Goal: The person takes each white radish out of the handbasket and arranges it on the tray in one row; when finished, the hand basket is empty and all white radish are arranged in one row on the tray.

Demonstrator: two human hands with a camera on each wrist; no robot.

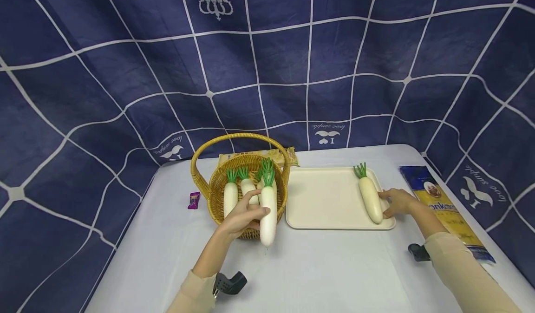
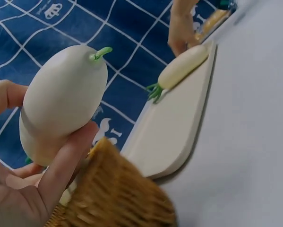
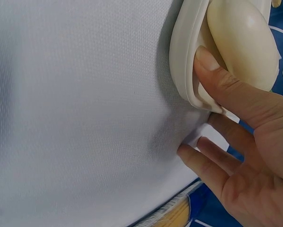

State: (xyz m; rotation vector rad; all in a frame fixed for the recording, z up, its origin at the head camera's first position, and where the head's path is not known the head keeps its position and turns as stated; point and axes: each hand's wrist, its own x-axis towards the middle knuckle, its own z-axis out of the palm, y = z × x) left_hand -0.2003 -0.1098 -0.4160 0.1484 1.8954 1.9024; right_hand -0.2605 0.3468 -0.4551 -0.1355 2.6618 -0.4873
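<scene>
My left hand [image 1: 244,219] grips a white radish [image 1: 268,218] with green leaf stubs, held tilted over the front right of a wicker basket [image 1: 214,209]. The left wrist view shows thumb and fingers around this radish [image 2: 63,101], its blunt root end facing the camera. Several more radishes [image 1: 231,197] lie in the basket, partly hidden by the hand. At the right end of a cream tray [image 1: 322,199] rests another radish [image 1: 370,199]. My right hand [image 1: 398,201] pinches the tray's rim there, thumb [image 3: 212,66] inside and other fingers outside, beside that radish.
A tall arched handle [image 1: 238,136] spans the basket. Behind it lies a yellow packet [image 1: 292,156]; left of it is a small purple packet [image 1: 194,200]. A blue and yellow bag [image 1: 445,206] lies along the table's right side. Dark blue cloth [image 1: 284,62] hangs behind.
</scene>
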